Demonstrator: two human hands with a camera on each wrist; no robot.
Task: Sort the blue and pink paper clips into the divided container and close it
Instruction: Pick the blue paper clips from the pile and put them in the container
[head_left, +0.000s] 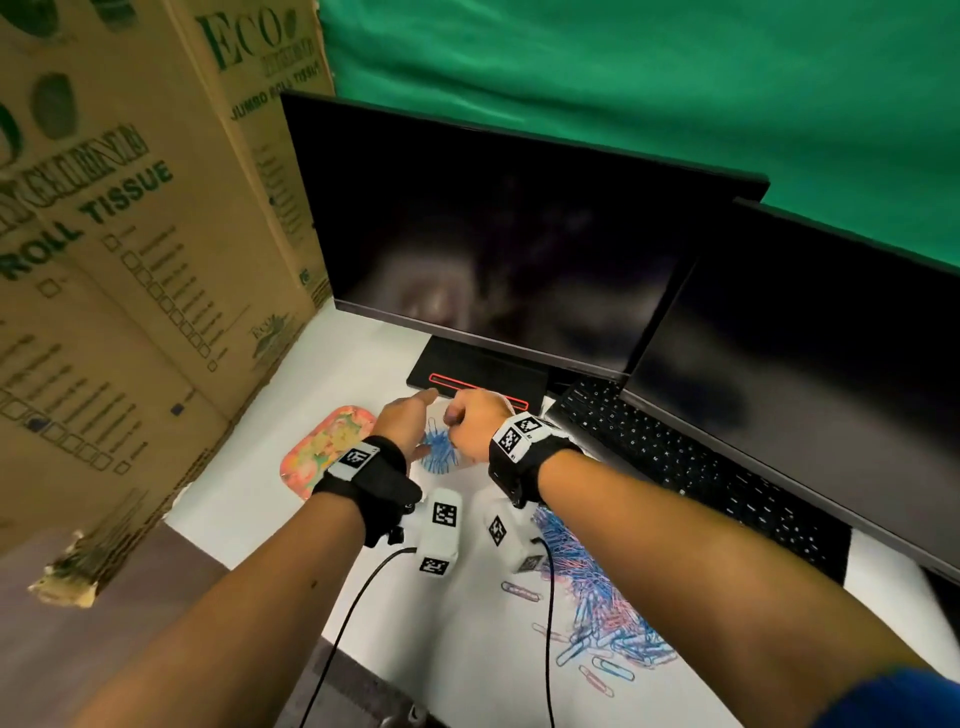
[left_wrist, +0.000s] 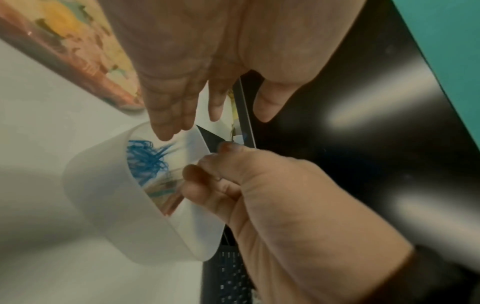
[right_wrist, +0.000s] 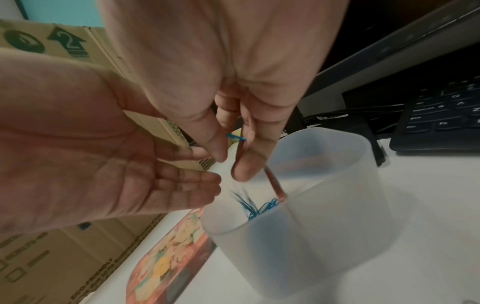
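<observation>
A translucent white divided container (right_wrist: 311, 226) stands on the white desk with blue paper clips (left_wrist: 145, 158) in one compartment. My right hand (head_left: 462, 421) hovers over its mouth and pinches a blue paper clip (right_wrist: 235, 137) between thumb and finger. A thin reddish strip runs from those fingers down to the divider; I cannot tell what it is. My left hand (head_left: 415, 410) is beside the right one above the container's rim, palm open with relaxed fingers, holding nothing. A mixed pile of blue and pink clips (head_left: 597, 597) lies under my right forearm. The colourful lid (head_left: 327, 447) lies flat to the container's left.
Two dark monitors (head_left: 519, 234) stand behind the container, with a black keyboard (head_left: 675, 457) to the right. Tall cardboard boxes (head_left: 130, 260) wall off the left side. Two white tagged blocks (head_left: 441, 530) with cables lie in front of the container.
</observation>
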